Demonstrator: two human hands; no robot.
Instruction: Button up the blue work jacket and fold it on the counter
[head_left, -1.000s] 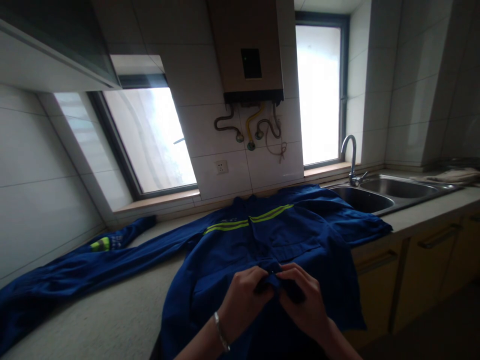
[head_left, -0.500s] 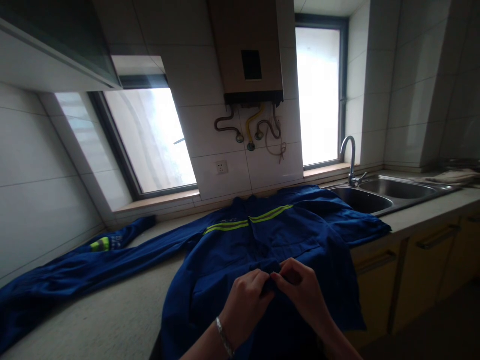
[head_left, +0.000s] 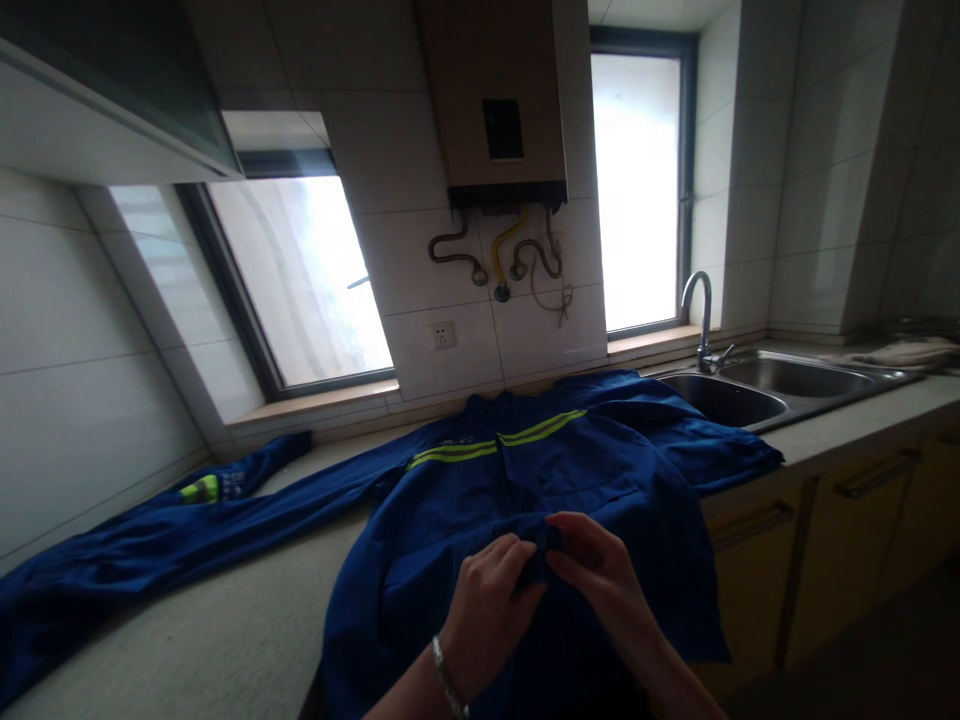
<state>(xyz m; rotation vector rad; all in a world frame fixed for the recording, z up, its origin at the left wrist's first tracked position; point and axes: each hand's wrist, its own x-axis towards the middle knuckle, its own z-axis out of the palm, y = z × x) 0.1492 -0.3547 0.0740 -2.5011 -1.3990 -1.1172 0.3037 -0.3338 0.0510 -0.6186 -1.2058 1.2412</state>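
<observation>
A dark blue work jacket (head_left: 442, 520) lies spread on the counter, its lower front hanging over the edge towards me. Yellow-green and grey reflective stripes cross its chest. My left hand (head_left: 495, 600), with a silver bracelet at the wrist, is closed on the front of the jacket near the middle. Beside it, my right hand (head_left: 600, 565) has its thumb and index finger on the same bunched fabric, the fingers slightly curled. The fabric between the fingertips is dark, so any button there cannot be made out.
The counter (head_left: 225, 610) runs along the tiled wall. One jacket sleeve (head_left: 165, 550) stretches far left. A double steel sink (head_left: 795, 375) with a faucet (head_left: 701, 320) is at right, above yellow cabinets (head_left: 847, 560). A water heater (head_left: 495, 100) hangs above, between two windows.
My right thumb and index finger have spread a little and shifted slightly left and up at the fabric. My left hand has barely moved, and the jacket lies much the same.
</observation>
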